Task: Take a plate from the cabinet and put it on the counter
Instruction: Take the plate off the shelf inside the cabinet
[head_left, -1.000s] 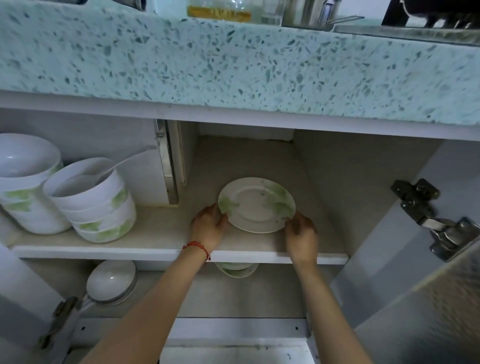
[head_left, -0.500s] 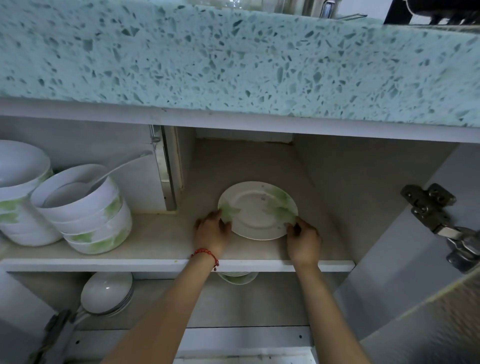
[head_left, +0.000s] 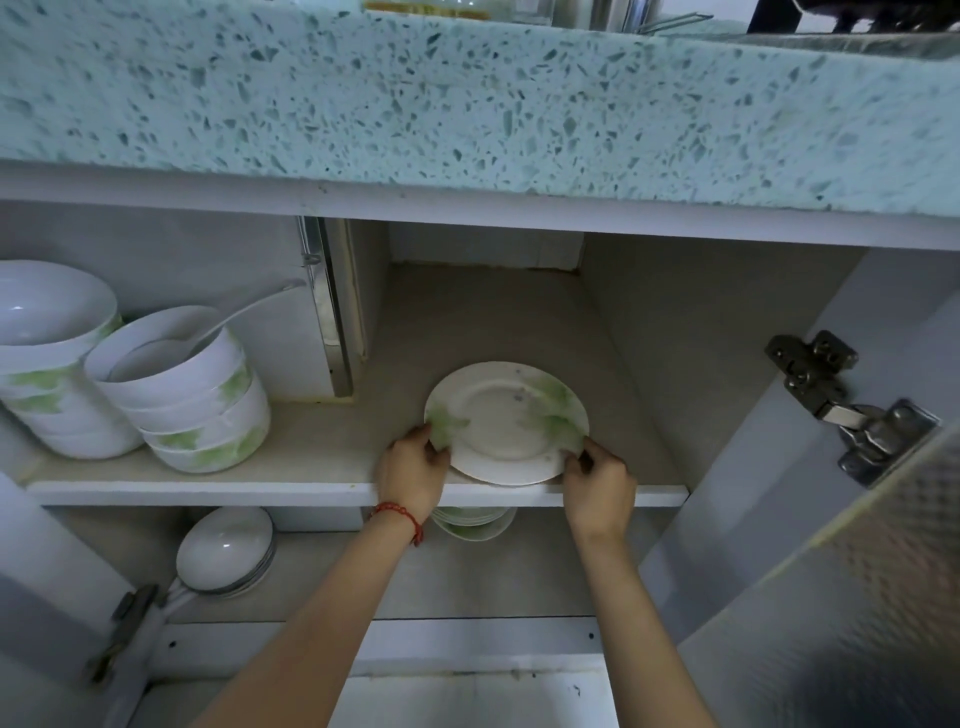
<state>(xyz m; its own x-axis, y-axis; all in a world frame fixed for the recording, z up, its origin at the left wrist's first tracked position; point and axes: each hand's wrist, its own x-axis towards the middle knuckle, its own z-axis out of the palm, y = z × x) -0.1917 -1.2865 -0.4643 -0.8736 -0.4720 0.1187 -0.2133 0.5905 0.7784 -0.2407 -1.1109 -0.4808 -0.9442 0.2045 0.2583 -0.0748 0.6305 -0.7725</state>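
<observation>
A white plate (head_left: 506, 421) with green leaf marks lies on the upper cabinet shelf (head_left: 291, 486), its near rim tipped up over the shelf's front edge. My left hand (head_left: 413, 478), with a red string on the wrist, grips the plate's left rim. My right hand (head_left: 600, 480) grips the right rim. The speckled green counter (head_left: 467, 104) runs across above the cabinet opening.
Two stacks of white and green bowls (head_left: 182, 400) with a spoon stand at the shelf's left. More plates (head_left: 475, 522) and white dishes (head_left: 226, 553) sit on the lower shelf. The open right door (head_left: 857, 571) with metal hinge (head_left: 831, 400) stands close by.
Both hands have closed on the plate's rims and drawn it toward the shelf's front edge, with its near side now lifted.
</observation>
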